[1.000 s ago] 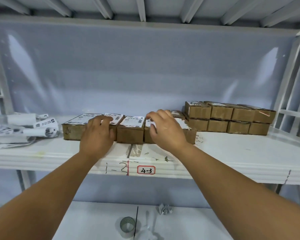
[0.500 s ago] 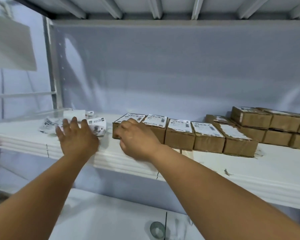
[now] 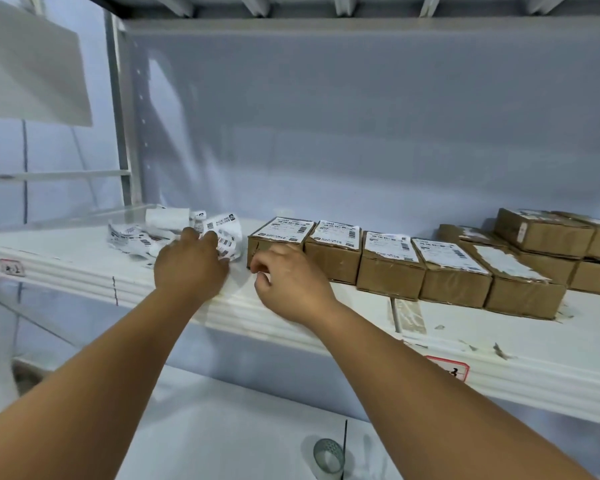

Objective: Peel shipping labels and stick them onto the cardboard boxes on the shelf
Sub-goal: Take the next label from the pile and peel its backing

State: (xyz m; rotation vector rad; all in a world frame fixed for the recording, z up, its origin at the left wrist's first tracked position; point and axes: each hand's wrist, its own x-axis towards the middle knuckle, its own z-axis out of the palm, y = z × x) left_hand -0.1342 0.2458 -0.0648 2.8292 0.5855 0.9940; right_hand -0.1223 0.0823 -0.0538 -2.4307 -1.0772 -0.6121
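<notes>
On the white shelf (image 3: 84,258), just past the left hand's fingertips, lies a loose heap of shipping labels (image 3: 222,233). These are curled strips with printed barcodes, and their long sides run at mixed angles. A paler rolled piece lies at the far side of the heap.

The left hand (image 3: 191,266) is stretched forward over the shelf edge, back up and forearm straight. Its fingers are spread fairly flat, with the tips laid on the near strips. Their undersides are hidden, so I cannot tell whether anything is pinched.

Just to its right, and apart from it, the right hand (image 3: 293,287) hovers low over the shelf. The fingers are curled in, the thumb is close to the forefinger, and nothing shows in its grasp. Its knuckles sit before the front face of the nearest cardboard box (image 3: 257,247); I cannot tell whether they touch it.

From that box a row of boxes (image 3: 388,278) runs away to the right of the right hand, side against side. Each has its long axis pointing from the shelf's front edge towards the back wall. Four carry a label lengthwise on top, and the last box (image 3: 523,296) shows only torn white paper.

Farther right and behind the row, more boxes (image 3: 541,233) are stacked two high. Below the right forearm, a roll of tape (image 3: 328,455) stands on a lower white surface.
</notes>
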